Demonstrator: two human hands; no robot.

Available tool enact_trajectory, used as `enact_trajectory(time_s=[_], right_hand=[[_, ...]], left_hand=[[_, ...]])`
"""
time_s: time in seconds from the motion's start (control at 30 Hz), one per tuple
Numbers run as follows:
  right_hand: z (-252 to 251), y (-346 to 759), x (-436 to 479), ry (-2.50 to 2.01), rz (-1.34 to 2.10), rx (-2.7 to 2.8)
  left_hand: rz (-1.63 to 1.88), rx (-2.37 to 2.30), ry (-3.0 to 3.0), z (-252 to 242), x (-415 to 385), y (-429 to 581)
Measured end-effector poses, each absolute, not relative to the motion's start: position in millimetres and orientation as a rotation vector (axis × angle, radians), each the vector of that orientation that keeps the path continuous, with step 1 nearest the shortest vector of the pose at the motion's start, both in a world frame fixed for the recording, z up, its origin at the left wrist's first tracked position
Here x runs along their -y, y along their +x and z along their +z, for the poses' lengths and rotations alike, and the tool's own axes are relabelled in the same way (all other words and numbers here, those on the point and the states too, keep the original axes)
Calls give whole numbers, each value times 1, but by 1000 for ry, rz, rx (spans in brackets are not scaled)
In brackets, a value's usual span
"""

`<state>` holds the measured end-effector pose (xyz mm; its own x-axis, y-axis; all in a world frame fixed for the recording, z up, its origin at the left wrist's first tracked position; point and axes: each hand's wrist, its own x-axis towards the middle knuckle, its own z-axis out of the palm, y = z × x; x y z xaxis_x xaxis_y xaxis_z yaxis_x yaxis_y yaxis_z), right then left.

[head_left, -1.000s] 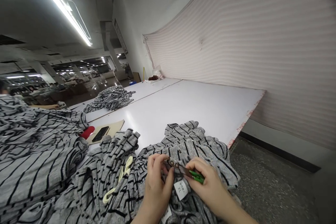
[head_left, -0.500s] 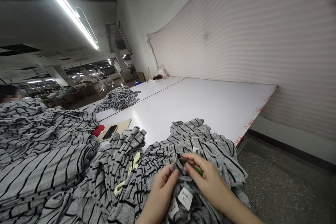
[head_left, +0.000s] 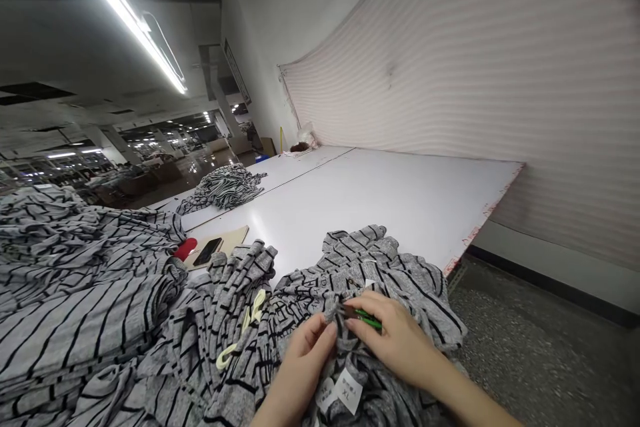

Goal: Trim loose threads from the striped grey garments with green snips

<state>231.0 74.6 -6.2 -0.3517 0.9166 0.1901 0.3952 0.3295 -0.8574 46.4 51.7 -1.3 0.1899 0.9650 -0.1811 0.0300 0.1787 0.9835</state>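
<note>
A grey garment with black stripes (head_left: 395,273) lies bunched at the near edge of the white table (head_left: 380,200). My right hand (head_left: 395,340) is closed around small green-handled thread snips (head_left: 364,317), their tips against the fabric near the collar. My left hand (head_left: 305,357) pinches a fold of the same garment right beside the snips. A white size label marked XL (head_left: 349,389) shows below my hands. A pale cord (head_left: 240,333) lies on the cloth to the left.
A tall stack of the same striped garments (head_left: 75,300) fills the left. Beside it lie a black phone (head_left: 208,251) on a tan card and a red object (head_left: 186,248). Another striped heap (head_left: 225,187) sits farther back. The floor (head_left: 540,347) drops off on the right.
My hands have shifted slightly lower and the snips now lie flatter against the cloth. The XL label has slid lower between my hands. The head at the far left has gone from view.
</note>
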Motion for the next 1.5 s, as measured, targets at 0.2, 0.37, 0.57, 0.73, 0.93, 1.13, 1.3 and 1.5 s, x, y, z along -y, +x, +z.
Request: enact_trajectory(time_s=[0.2, 0.37, 0.57, 0.73, 0.93, 1.13, 1.3, 1.5], right_hand=[[-9, 236, -69, -1148, 945, 1918], [-6, 229, -64, -1165, 753, 2012], [-7, 227, -67, -1148, 726, 2006], [-7, 228, -68, -1131, 759, 1988], [-9, 228, -69, -1131, 822, 1933], [-12, 227, -69, -1151, 821, 1911], [-14, 228, -71, -1136, 827, 1884], [-16, 231, -70, -1103, 878, 1856]], left_hand=[[950, -1201, 1107, -12, -52, 43], [922, -1225, 1148, -13, -52, 40], [848, -1199, 1257, -2, -52, 43], [832, -1204, 1250, -1, -52, 43], [864, -1210, 1203, -5, -53, 44], [883, -1222, 1205, -8, -55, 45], [846, -1211, 1248, -6, -56, 46], [864, -1221, 1272, -6, -53, 48]])
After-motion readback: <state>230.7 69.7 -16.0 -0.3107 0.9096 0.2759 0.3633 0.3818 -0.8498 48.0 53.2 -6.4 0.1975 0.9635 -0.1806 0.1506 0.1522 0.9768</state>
